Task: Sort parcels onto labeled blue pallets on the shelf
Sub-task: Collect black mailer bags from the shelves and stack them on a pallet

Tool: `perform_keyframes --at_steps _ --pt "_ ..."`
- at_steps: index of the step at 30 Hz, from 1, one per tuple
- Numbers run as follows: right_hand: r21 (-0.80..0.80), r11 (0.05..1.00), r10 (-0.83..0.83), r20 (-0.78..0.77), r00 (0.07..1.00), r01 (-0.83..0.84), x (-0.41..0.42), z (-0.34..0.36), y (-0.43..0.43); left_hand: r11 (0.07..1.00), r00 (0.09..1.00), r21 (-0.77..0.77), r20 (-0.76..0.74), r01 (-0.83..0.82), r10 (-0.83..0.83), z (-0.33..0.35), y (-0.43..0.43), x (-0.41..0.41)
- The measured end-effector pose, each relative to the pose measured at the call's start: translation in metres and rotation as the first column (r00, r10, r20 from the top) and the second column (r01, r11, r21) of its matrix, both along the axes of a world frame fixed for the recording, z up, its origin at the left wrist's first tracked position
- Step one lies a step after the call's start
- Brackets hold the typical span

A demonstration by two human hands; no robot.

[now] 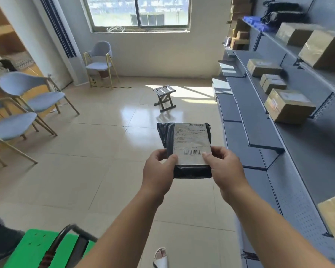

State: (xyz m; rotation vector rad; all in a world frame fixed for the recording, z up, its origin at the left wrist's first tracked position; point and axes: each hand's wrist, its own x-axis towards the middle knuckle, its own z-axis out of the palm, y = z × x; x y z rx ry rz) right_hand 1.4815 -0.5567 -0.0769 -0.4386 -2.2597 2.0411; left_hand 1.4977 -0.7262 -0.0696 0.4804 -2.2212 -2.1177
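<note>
I am holding a black parcel in front of me with both arms stretched out, above the tiled floor. My left hand is gripping its near left corner, thumb lying on top at the edge of the white shipping label. My right hand is gripping the near right corner, thumb pressing on the label just beside the lower barcode. The parcel is lying nearly flat, label facing up, its far end pointing away from me.

To the right of my hands the grey shelf is running away toward the far wall, carrying several brown cardboard boxes. A blue pallet is sitting on an upper tier, far ahead and to the right. A small folding stool is standing on the floor beyond the parcel. Below my left arm, a green cart is showing.
</note>
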Motion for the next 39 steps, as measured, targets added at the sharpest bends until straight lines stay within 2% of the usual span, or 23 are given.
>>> perform_keyframes --at_steps 8,15,22,27,34,39 --pt "0.0 0.996 -0.086 -0.038 0.996 0.086 -0.165 0.025 -0.028 0.995 0.995 0.022 -0.025 0.1 -0.099 0.018 -0.031 -0.183" --pt "-0.01 0.989 -0.148 -0.054 0.988 0.147 -0.296 0.024 -0.022 0.989 0.989 0.034 -0.03 0.145 -0.144 0.016 -0.024 -0.325" --pt "-0.03 0.985 -0.171 -0.105 0.98 0.169 -0.456 0.021 0.019 0.989 0.988 0.006 -0.051 0.149 -0.148 0.019 0.021 -0.483" --pt "-0.036 0.99 -0.142 -0.09 0.986 0.139 -0.576 0.034 0.049 0.994 0.992 -0.015 -0.06 0.11 -0.111 0.036 0.052 -0.594" --pt "-0.031 0.996 -0.09 -0.091 0.992 0.088 -0.723 0.038 0.064 0.998 0.996 0.026 -0.062 0.062 -0.06 0.038 0.067 -0.732" --pt "-0.015 0.993 -0.117 -0.099 0.988 0.116 -0.834 0.032 0.067 0.995 0.995 0.055 -0.065 0.083 -0.079 0.031 0.07 -0.847"
